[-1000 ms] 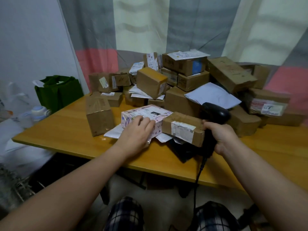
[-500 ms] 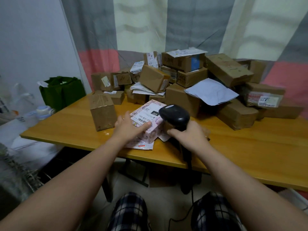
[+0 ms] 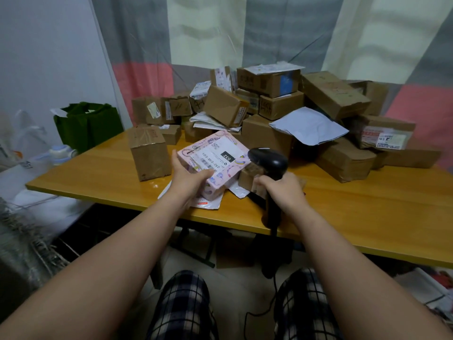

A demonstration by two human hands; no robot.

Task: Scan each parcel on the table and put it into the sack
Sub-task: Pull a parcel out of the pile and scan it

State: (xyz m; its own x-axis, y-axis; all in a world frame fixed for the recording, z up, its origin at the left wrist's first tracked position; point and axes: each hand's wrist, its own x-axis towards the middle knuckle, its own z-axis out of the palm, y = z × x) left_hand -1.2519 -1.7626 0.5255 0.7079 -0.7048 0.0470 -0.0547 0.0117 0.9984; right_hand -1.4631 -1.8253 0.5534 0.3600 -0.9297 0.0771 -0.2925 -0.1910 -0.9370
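Observation:
My left hand point(image 3: 190, 179) grips a pink patterned parcel point(image 3: 215, 160) by its near-left corner, tilted up above the table with its white shipping label facing me. My right hand point(image 3: 282, 192) holds a black barcode scanner point(image 3: 269, 165) by the handle, its head right beside the parcel's right edge. A heap of brown cardboard parcels point(image 3: 274, 104) covers the back of the wooden table point(image 3: 355, 217). One brown box point(image 3: 149, 153) stands alone at the left. A grey woven sack point(image 3: 22, 246) shows at the lower left edge.
A green bag point(image 3: 88, 123) stands past the table's left end, with a white bottle point(image 3: 61, 153) and plastic bags near it. Flat white mailers point(image 3: 208, 204) lie under the lifted parcel. The scanner's cable point(image 3: 269, 303) hangs between my knees. Striped curtains hang behind.
My left hand went from resting on the pink parcel to gripping it and tilting it up. My right hand brought the scanner leftward, close to the label.

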